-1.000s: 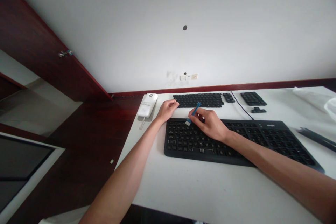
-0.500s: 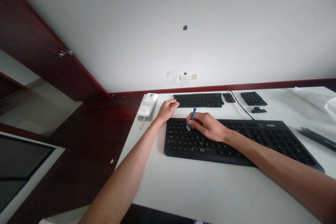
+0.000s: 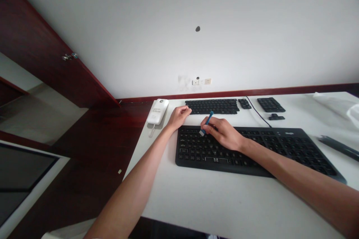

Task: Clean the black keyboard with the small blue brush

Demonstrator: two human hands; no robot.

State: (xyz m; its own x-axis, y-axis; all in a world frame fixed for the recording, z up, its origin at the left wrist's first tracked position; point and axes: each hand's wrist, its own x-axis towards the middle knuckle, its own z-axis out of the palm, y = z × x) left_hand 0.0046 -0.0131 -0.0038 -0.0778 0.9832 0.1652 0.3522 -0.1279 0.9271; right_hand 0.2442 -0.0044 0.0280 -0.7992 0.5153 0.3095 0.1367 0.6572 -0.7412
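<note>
My right hand (image 3: 223, 130) pinches a small blue brush (image 3: 209, 118) with pale bristles. The brush leans, its bristle end down at the upper left part of a black keyboard (image 3: 241, 170). Most of this keyboard's keycaps are off, so the key sockets show. Just beyond the keyboard's upper left corner, my left hand (image 3: 179, 116) is closed with its fingers curled; whether they hold anything is hidden. Its fingertips are beside the left end of the removed black keycaps (image 3: 213, 107), laid out in rows behind the keyboard.
More keycaps lie in groups: a small block (image 3: 244, 104), a number-pad block (image 3: 271, 105) and an arrow cluster (image 3: 276, 117). A white power bank (image 3: 157, 112) lies at the table's left edge. To the right are a black tool-like item (image 3: 339, 148) and white plastic (image 3: 333, 105).
The brush has tilted further to the right, and its bristle end has moved slightly up over the key sockets. My left hand has stayed in place.
</note>
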